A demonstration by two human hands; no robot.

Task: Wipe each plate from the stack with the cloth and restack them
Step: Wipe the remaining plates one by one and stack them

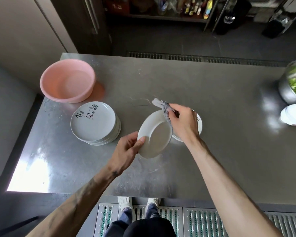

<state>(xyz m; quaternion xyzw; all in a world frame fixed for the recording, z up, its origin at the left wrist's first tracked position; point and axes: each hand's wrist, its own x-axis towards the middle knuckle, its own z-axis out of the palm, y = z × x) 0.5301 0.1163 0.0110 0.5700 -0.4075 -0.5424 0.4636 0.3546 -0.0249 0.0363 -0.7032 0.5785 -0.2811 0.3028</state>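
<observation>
The basin [67, 81] is salmon pink, the stacked plates [92, 124] white with black brush lettering, the held plate [155, 137] plain white underneath, and the blurred cloth [161, 105] seemingly grey and white.

A steel counter [220, 93] is lying under the left grip [126, 149] and right grip [184, 124], glare pooling on its corner near-left of the left grip; beyond both grips a drain grate [183, 57] is running along a dark floor [161, 40]; farther off a shelf [161, 17] is carrying bottles [193, 6]; a pale wall [15, 40] is rising far left; ribbed floor grating [203, 219] is showing nearer than the grips.
</observation>
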